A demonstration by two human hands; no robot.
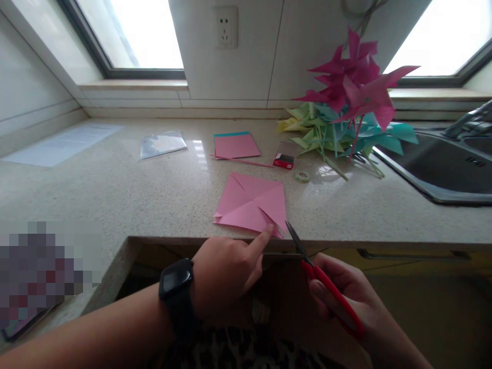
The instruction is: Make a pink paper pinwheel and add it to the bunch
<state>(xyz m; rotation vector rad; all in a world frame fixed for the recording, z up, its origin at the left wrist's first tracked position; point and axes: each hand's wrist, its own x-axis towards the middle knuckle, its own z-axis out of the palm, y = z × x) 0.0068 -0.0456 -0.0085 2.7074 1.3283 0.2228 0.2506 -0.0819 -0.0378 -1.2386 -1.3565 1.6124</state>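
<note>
A square pink paper (251,200) lies near the counter's front edge, with diagonal lines or slits running in from its corners. The index finger of my left hand (225,264) presses on its near right corner; the other fingers are curled, and whether the thumb grips from below is hidden. In my right hand (346,292) is a pair of red-handled scissors (336,294), fingers closed round the handles. The scissors' blades stand apart, one tip beside the paper's right edge. A dark watch (177,279) is on my left wrist.
Behind the paper are a pink sheet stack (236,146), a thin pink stick (246,161), a small red box (283,161) and a tape roll (303,176). Paper pinwheels (353,87) stand beside the sink (446,169). A clear packet (163,144) and printed sheet (61,143) lie left.
</note>
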